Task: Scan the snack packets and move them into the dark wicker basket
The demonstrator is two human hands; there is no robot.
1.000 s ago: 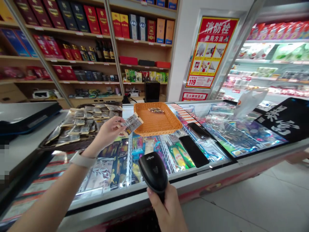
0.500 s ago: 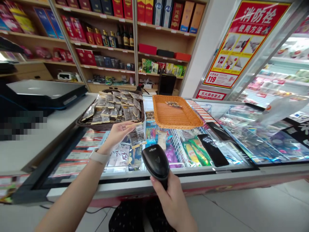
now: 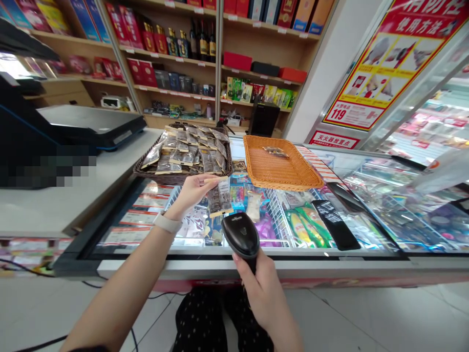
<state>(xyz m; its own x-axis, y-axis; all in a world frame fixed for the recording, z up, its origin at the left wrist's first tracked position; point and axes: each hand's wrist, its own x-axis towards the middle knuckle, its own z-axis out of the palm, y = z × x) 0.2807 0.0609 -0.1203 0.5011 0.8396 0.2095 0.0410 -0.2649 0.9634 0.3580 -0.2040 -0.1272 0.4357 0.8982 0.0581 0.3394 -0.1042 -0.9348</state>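
My left hand [image 3: 192,193] pinches a small clear snack packet [image 3: 219,198] by its top edge, holding it upright above the freezer glass. Just below it, my right hand [image 3: 263,293] grips the handle of a black barcode scanner [image 3: 241,234], whose head points up at the packet. A dark wicker basket [image 3: 146,171] heaped with several similar packets stands right behind my left hand. An orange woven tray [image 3: 278,171] with one packet [image 3: 274,151] in it lies to its right.
The glass-topped chest freezer [image 3: 366,215] holds ice creams under its sliding lids. A black checkout terminal [image 3: 84,124] stands on the white counter [image 3: 54,205] at left. Shelves of boxed goods and bottles [image 3: 190,44] fill the back wall. A refrigerated display [image 3: 432,127] is at right.
My left hand has drawn the packet from beside the orange tray back and down in front of the scanner, turning it upright. The view has shifted left and pulled back.
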